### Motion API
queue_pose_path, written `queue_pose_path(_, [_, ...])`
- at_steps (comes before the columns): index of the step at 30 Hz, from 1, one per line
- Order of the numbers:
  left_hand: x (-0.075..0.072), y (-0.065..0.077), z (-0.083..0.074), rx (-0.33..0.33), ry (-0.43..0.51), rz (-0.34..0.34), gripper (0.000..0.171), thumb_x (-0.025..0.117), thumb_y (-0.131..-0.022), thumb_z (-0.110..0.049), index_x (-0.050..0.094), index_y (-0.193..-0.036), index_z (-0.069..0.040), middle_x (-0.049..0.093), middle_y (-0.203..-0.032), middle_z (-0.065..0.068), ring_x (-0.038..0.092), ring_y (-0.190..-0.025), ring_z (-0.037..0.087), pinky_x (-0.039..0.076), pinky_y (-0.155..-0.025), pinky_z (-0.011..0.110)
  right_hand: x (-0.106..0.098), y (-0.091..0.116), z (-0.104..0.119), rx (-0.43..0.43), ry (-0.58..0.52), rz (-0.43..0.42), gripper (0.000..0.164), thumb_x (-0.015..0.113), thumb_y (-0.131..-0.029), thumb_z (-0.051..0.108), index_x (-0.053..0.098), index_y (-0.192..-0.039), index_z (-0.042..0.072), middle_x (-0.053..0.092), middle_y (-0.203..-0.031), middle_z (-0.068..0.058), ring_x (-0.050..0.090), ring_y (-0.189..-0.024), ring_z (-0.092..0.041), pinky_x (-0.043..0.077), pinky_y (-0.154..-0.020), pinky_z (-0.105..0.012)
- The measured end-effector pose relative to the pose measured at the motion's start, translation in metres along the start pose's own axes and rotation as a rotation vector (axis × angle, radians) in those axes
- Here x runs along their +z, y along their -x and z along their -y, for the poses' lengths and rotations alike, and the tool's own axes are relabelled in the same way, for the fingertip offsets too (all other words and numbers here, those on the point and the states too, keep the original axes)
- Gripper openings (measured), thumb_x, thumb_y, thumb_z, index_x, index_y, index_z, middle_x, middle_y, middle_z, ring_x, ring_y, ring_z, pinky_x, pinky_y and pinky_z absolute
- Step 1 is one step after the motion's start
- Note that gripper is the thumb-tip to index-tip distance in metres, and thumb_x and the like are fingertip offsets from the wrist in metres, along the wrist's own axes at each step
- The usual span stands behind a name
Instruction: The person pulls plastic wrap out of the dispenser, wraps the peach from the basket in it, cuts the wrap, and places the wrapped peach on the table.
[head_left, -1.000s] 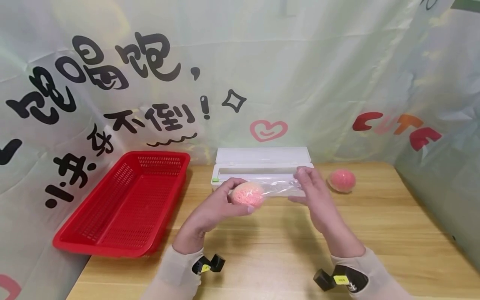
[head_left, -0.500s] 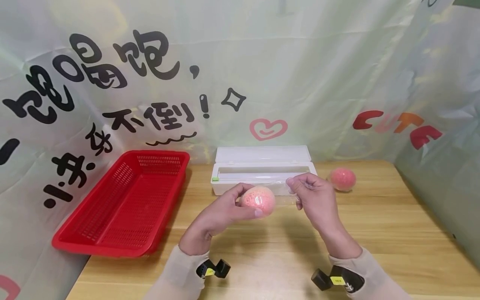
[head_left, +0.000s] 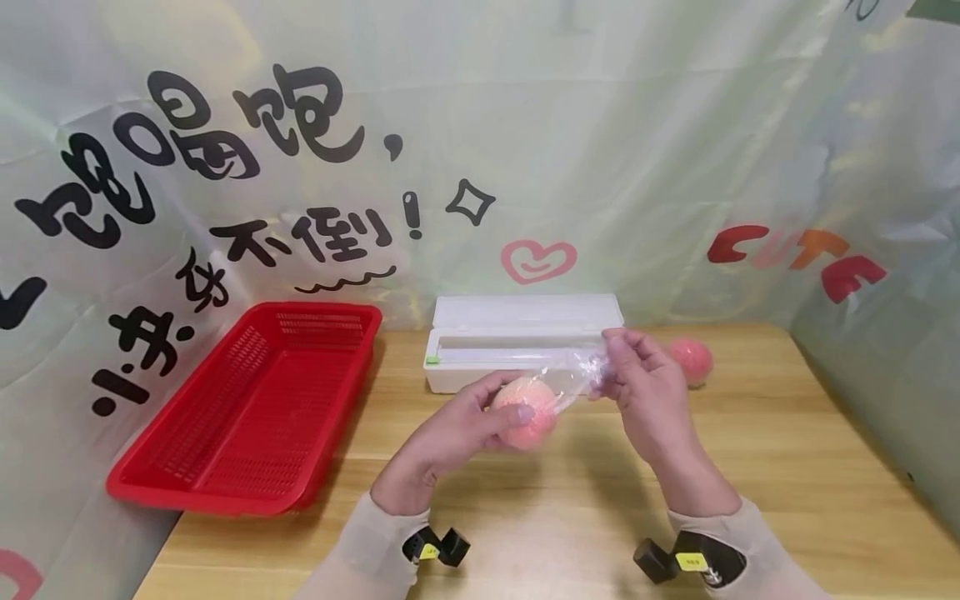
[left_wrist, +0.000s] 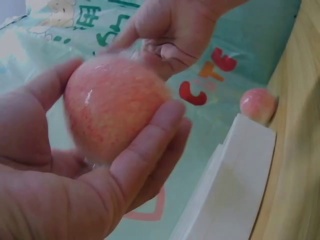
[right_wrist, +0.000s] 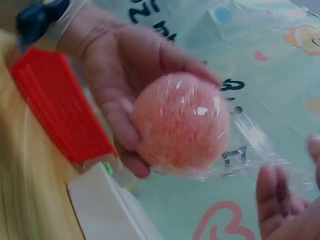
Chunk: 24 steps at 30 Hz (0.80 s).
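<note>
My left hand grips a pink, speckled peach above the wooden table, thumb across its front and fingers behind. Clear cling film lies smooth and shiny over the fruit, as the right wrist view shows. From the peach a loose, crumpled length of the film runs up to the right, and my right hand pinches its end between thumb and fingers. A second peach sits on the table at the right, partly behind the right hand. The white film dispenser box stands behind the hands with its lid raised.
A red perforated plastic basket lies on the left of the table. Behind the table hangs a pale printed cloth with lettering and a heart. The dispenser box stands close behind the held peach.
The left hand and peach have moved right and slightly down. The right hand, straighter-fingered a second ago, now pinches the film, which is drawn up and bunched. The peach has turned a little.
</note>
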<state>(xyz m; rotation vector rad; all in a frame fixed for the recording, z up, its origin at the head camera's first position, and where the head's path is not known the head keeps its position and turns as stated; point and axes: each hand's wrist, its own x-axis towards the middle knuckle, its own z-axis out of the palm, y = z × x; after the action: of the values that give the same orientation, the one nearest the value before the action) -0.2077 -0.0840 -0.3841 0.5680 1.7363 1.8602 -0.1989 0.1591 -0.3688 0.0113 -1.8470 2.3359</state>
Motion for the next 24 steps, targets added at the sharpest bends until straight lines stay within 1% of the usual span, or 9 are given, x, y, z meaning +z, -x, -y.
queue_pose_path(2, [0.001, -0.001, 0.001, 0.015, 0.034, -0.045, 0.052, 0.066, -0.105, -0.018, 0.049, -0.155, -0.016, 0.055, -0.143, 0.015, 0.067, -0.111, 0.020, 0.061, -0.096, 0.039, 0.005, 0.004, -0.004, 0.035, -0.038, 0.036, 0.021, 0.059, -0.109, 0.026, 0.057, -0.117, 0.007, 0.061, -0.095, 0.002, 0.062, -0.082, -0.012, 0.060, -0.069, -0.026])
queue_pose_path(5, [0.006, -0.003, 0.004, 0.041, 0.071, -0.096, 0.052, 0.068, -0.104, -0.017, 0.050, -0.153, -0.018, 0.053, -0.144, 0.015, 0.066, -0.112, 0.021, 0.061, -0.095, 0.039, 0.017, 0.011, -0.014, 0.097, 0.077, 0.132, 0.034, 0.053, -0.112, 0.029, 0.052, -0.133, 0.002, 0.058, -0.099, 0.002, 0.059, -0.088, -0.012, 0.057, -0.073, -0.026])
queue_pose_path(7, [0.012, -0.004, 0.005, 0.055, 0.069, -0.113, 0.053, 0.071, -0.102, -0.014, 0.052, -0.151, -0.018, 0.053, -0.144, 0.014, 0.067, -0.112, 0.020, 0.062, -0.094, 0.038, 0.025, 0.016, -0.020, 0.121, 0.117, 0.153, 0.037, 0.055, -0.111, 0.025, 0.054, -0.134, -0.004, 0.061, -0.097, 0.002, 0.057, -0.085, -0.011, 0.052, -0.071, -0.025])
queue_pose_path(9, [0.020, -0.005, 0.005, 0.067, 0.058, -0.113, 0.055, 0.075, -0.099, -0.013, 0.054, -0.150, -0.019, 0.055, -0.142, 0.014, 0.070, -0.112, 0.021, 0.062, -0.093, 0.038, 0.032, 0.019, -0.025, 0.125, 0.115, 0.113, 0.035, 0.060, -0.108, 0.022, 0.059, -0.133, -0.003, 0.064, -0.096, 0.002, 0.057, -0.083, -0.011, 0.050, -0.070, -0.024])
queue_pose_path(13, [0.030, -0.004, 0.002, 0.086, 0.018, -0.133, 0.055, 0.079, -0.094, -0.009, 0.060, -0.145, -0.020, 0.062, -0.135, 0.013, 0.072, -0.108, 0.022, 0.062, -0.088, 0.036, 0.039, 0.022, -0.031, 0.073, 0.007, -0.054, 0.015, 0.070, -0.102, 0.018, 0.072, -0.106, 0.003, 0.072, -0.095, 0.001, 0.066, -0.087, -0.011, 0.057, -0.075, -0.023])
queue_pose_path(15, [0.032, -0.003, 0.000, 0.087, -0.015, -0.155, 0.055, 0.081, -0.092, -0.009, 0.062, -0.143, -0.022, 0.065, -0.132, 0.012, 0.072, -0.105, 0.021, 0.062, -0.085, 0.034, 0.040, 0.023, -0.031, 0.054, -0.037, -0.113, 0.010, 0.072, -0.101, 0.017, 0.075, -0.100, 0.009, 0.075, -0.095, 0.001, 0.069, -0.089, -0.012, 0.060, -0.079, -0.025])
queue_pose_path(17, [0.033, -0.002, -0.001, 0.088, -0.050, -0.177, 0.057, 0.082, -0.090, -0.009, 0.063, -0.142, -0.023, 0.065, -0.132, 0.010, 0.070, -0.103, 0.020, 0.060, -0.083, 0.032, 0.041, 0.024, -0.031, 0.048, -0.065, -0.154, 0.009, 0.072, -0.101, 0.017, 0.078, -0.097, 0.011, 0.076, -0.094, 0.001, 0.071, -0.090, -0.013, 0.061, -0.081, -0.026])
queue_pose_path(20, [0.033, -0.001, -0.002, 0.091, -0.066, -0.177, 0.060, 0.083, -0.089, -0.007, 0.062, -0.144, -0.022, 0.062, -0.138, 0.009, 0.068, -0.106, 0.020, 0.059, -0.085, 0.032, 0.041, 0.026, -0.031, 0.066, -0.083, -0.187, 0.009, 0.072, -0.102, 0.017, 0.078, -0.096, 0.015, 0.077, -0.093, 0.003, 0.070, -0.092, -0.011, 0.060, -0.084, -0.025])
queue_pose_path(24, [0.031, 0.000, -0.002, 0.100, -0.061, -0.160, 0.068, 0.083, -0.088, -0.004, 0.052, -0.148, -0.018, 0.053, -0.146, 0.007, 0.063, -0.114, 0.022, 0.058, -0.090, 0.033, 0.039, 0.027, -0.029, 0.102, -0.007, -0.161, 0.009, 0.070, -0.103, 0.022, 0.076, -0.098, 0.018, 0.075, -0.093, 0.008, 0.068, -0.092, -0.008, 0.058, -0.083, -0.022])
